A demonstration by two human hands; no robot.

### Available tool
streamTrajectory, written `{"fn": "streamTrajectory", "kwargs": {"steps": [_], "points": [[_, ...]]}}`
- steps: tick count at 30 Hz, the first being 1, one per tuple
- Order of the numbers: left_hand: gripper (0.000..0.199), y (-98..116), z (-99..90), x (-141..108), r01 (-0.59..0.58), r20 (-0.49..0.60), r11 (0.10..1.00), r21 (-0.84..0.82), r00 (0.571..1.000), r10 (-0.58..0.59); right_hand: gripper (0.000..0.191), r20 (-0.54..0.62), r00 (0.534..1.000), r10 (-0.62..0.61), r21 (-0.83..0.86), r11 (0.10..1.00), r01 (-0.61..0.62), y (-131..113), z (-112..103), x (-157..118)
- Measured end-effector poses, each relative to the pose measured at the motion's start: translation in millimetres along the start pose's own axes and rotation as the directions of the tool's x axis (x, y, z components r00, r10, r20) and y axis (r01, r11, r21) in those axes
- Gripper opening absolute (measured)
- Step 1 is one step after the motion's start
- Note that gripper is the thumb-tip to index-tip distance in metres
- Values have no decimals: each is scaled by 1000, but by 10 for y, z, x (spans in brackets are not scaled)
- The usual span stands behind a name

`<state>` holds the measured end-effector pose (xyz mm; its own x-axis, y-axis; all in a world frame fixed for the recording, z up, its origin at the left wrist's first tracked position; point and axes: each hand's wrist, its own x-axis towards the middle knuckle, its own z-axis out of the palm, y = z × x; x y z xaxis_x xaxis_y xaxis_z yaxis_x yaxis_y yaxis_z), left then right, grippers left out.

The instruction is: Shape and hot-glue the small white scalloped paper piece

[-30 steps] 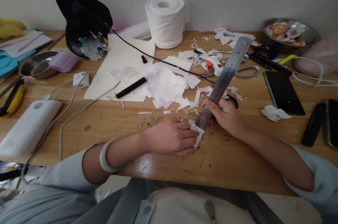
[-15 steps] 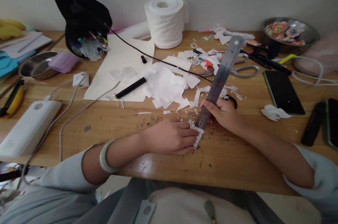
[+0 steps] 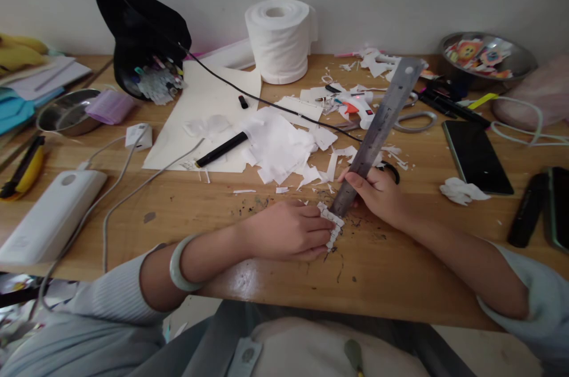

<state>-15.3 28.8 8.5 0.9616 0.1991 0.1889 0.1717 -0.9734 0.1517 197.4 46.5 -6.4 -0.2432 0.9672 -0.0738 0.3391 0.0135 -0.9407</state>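
A messy counter [image 3: 413, 288] by a gray wall [image 3: 377, 3]
A fat white paper roll [image 3: 276, 45] stood near the wall. To its left, a black bag [image 3: 146, 15] held lots of pens [image 3: 160, 83]. A purple bundle [image 3: 111, 108] was at the edge of a shiny bowl [image 3: 51, 123], and a white power bank [image 3: 53, 217] lay closer, with a cord. A black marker [image 3: 221, 149] lay on a big white sheet [image 3: 178, 137], next to torn paper [image 3: 282, 146]. A white glue gun [image 3: 366, 114] with an orange trigger [image 3: 351, 108] sat near gray scissors [image 3: 413, 130]. On the right, a metal bowl [image 3: 524, 66] held bright little pictures [image 3: 469, 52], and a dark phone [image 3: 478, 155] lay beside a crumpled tissue [image 3: 463, 191].
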Motion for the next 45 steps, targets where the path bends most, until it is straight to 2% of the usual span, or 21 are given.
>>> {"fn": "streamTrajectory", "kwargs": {"steps": [4, 10, 15, 21, 23, 25, 27, 29, 32, 37, 45], "points": [[27, -6, 6, -4, -5, -5, 1000, 0, 1000, 5, 38, -14, 996, -84, -62, 995, 83, 8, -15, -5], [26, -9, 7, -4, -16, -16, 1000, 0, 1000, 16, 40, 2, 998, -64, -70, 995, 64, 11, -12, -14], [26, -5, 1, -1, -12, -13, 1000, 5, 1000, 12, 40, -21, 995, -101, -107, 989, 98, 12, -13, -10], [27, -7, -1, -2, -15, -12, 1000, 23, 1000, 15, 37, 25, 995, -94, -76, 992, 96, 26, -18, -12], [28, -10, 0, -3, -19, -4, 999, 28, 1000, 19, 39, 0, 992, -128, -114, 985, 128, 12, -19, -23], [28, -12, 1, -2, -20, -1, 999, 29, 1000, 20, 41, -72, 986, -149, -157, 978, 136, -8, -10, -32], [28, -14, -1, -1, -19, 2, 1000, 24, 1000, 19, 42, -151, 982, -117, -168, 982, 91, -21, 9, -32], [28, -14, -4, 0, -19, 4, 1000, 13, 1000, 19, 42, -174, 984, -46, -143, 990, 21, -21, 35, -22], [28, -12, -11, 2, -19, 4, 1000, 3, 1000, 19, 41, -127, 992, 13, -96, 995, -25, -11, 68, -1], [27, -9, -15, 2, -13, -11, 1000, 0, 1000, 13, 39, -87, 995, 44, -9, 999, -45, -5, 74, 5], [27, -19, -8, -3, -13, 6, 1000, -10, 1000, 13, 42, -51, 998, 47, -41, 998, -50, -25, 62, -2]]}}
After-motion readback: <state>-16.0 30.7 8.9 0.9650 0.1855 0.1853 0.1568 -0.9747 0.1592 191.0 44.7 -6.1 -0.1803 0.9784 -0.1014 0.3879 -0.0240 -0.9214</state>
